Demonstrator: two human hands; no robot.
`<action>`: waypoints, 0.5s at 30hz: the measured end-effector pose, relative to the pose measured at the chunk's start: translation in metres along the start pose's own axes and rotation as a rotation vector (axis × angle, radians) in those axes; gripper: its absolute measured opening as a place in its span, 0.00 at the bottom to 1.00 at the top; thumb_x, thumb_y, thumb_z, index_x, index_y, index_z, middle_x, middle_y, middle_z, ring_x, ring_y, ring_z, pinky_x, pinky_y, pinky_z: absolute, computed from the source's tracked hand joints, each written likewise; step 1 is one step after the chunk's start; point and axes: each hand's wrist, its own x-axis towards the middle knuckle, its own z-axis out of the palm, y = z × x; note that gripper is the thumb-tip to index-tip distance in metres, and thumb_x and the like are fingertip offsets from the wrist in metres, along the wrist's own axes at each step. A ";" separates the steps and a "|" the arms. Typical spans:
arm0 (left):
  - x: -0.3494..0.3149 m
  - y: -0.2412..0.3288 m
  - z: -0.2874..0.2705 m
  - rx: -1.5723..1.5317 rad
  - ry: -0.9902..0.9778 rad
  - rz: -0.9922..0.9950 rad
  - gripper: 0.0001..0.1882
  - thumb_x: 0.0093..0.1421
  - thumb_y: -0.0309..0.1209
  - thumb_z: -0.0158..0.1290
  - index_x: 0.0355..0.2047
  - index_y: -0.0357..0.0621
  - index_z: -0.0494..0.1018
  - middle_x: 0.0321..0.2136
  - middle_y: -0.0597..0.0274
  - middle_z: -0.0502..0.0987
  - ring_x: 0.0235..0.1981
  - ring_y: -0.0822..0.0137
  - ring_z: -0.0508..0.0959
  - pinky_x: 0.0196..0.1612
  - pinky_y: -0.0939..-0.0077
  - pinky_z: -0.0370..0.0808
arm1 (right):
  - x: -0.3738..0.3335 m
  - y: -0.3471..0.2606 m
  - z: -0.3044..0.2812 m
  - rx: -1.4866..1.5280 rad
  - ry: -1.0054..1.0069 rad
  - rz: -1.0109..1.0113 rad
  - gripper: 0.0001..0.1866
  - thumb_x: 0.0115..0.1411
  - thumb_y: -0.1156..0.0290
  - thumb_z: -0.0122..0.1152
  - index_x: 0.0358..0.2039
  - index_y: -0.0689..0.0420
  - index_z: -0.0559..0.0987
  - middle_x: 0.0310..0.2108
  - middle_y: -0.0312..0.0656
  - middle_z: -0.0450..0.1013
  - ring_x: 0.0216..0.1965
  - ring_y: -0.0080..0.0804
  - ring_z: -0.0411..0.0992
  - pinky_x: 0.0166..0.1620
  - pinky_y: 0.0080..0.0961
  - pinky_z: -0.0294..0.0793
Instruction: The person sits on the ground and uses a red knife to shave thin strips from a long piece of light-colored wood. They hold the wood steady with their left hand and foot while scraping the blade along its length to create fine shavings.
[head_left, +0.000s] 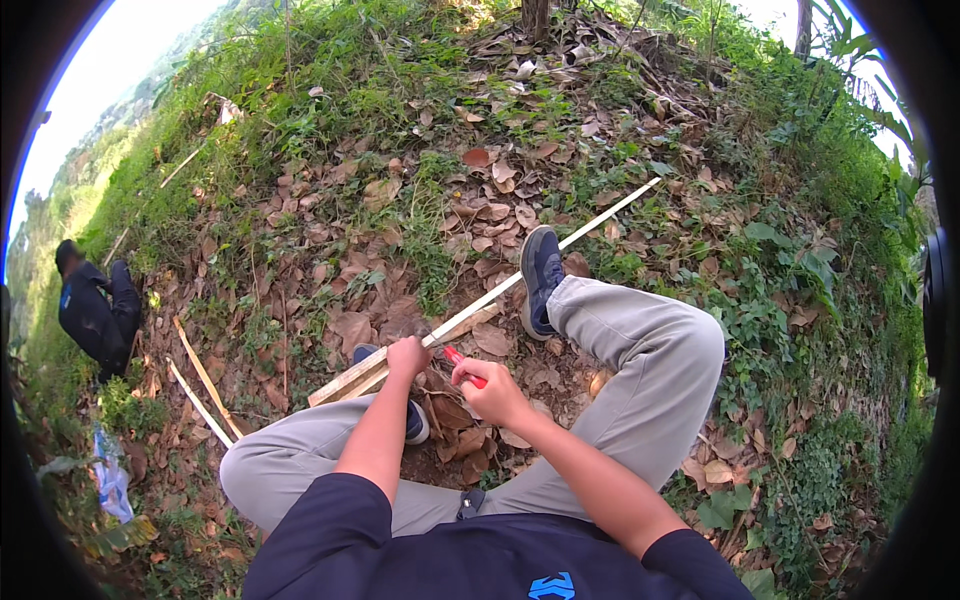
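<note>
Outdoors, on sloping ground (335, 275) littered with dry leaves, with green undergrowth (790, 290) at right and far. Head view, the only one on file. Noted at centre: a long pale strip (610, 215), running to far right, passing behind or beneath the right shoe (542, 275); contact there impossible to tell. Recorded just beside its near part: a thicker wooden piece (348, 380), angled toward the left knee (265, 455). Observed with fingers apparently grasping the strip: the left hand (406, 357), fingertips mostly hidden. Observed with fingers clenched round a red-handled tool (454, 355): the right hand (492, 394), just beside the left. Unable to make out the tool's tip clearly; judged probably a knife at work on the strip. Also logged: two loose strips (208, 382) at left, a plastic bag (112, 485) at near left, another person (97, 310) at left, well apart.

Recommended for sound work: brace the strip firmly against the ground or shoe, keep the left fingers behind any edge, direct strokes away from both hand and knees. Use short, light, even passes; turn the strip rather than twist the wrist. Judged chief risk: a slip toward the left fingers, given such closeness.
</note>
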 end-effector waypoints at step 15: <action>-0.003 -0.016 0.007 -0.007 0.076 -0.014 0.23 0.55 0.52 0.63 0.37 0.45 0.86 0.35 0.50 0.86 0.38 0.51 0.87 0.43 0.58 0.83 | -0.001 0.003 0.016 -0.090 -0.043 -0.049 0.08 0.57 0.76 0.54 0.35 0.60 0.80 0.28 0.49 0.77 0.29 0.38 0.75 0.38 0.33 0.74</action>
